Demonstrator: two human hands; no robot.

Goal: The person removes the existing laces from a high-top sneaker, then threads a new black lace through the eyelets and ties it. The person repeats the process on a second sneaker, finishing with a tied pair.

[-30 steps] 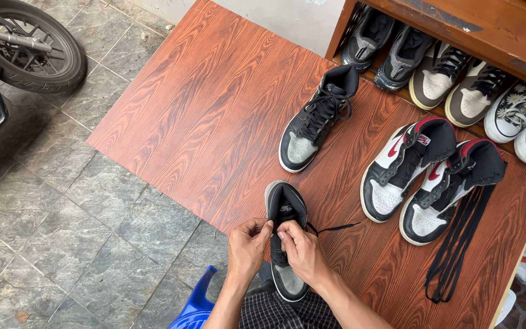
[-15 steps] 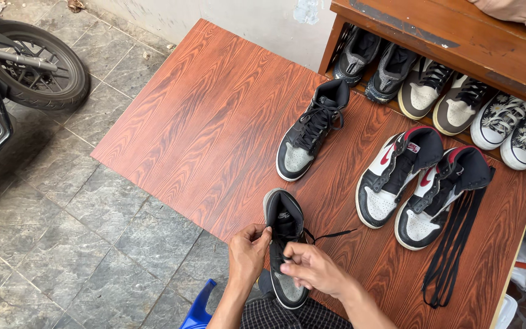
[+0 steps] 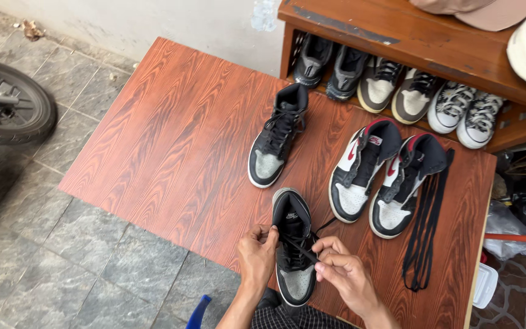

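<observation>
Right now your black-and-grey high-top sneaker lies at the near edge of the wood-grain board, its long axis running almost straight away from you, grey toe toward you and collar pointing to the shoe rack. Your left hand closes on the shoe's left side near the eyelets. Your right hand pinches a black lace stretched across the tongue, fingers nearly shut. Its matching sneaker lies farther off; loose black laces lie to the right.
</observation>
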